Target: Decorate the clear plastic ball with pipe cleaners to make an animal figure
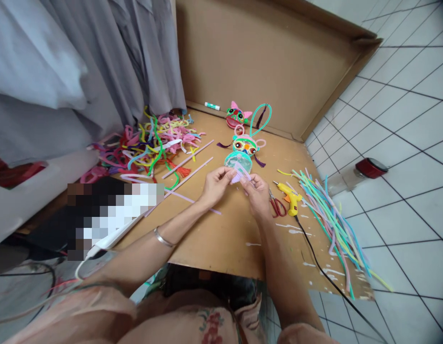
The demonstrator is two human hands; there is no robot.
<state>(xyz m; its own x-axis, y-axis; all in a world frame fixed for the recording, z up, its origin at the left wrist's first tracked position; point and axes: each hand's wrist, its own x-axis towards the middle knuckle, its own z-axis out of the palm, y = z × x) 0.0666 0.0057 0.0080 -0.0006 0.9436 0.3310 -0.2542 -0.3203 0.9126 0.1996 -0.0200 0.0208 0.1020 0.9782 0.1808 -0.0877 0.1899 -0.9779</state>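
Between my fingertips is a small shape bent from lilac pipe cleaner (237, 178). My left hand (219, 184) pinches it from the left, with a silver bangle on that wrist. On the other side my right hand (256, 191) grips it between thumb and fingers. Just beyond both hands, a teal round piece (229, 161) lies below a pipe-cleaner animal head (244, 145) with pink loop ears, dark tassels and a tall teal loop. Farther back sits a second head (235, 116) with pink pointed ears. Red-handled scissors (278, 209) are close beside my right hand, partly hidden by it.
A yellow glue gun (291, 197) lies right, its black cord trailing off the cardboard surface (221, 243). Loose pastel pipe cleaners (329, 220) overhang the right edge. At left are a tangled colourful pile (153, 141), lilac strips (189, 172) and a white power strip (117, 229). A marker (211, 106) lies behind.
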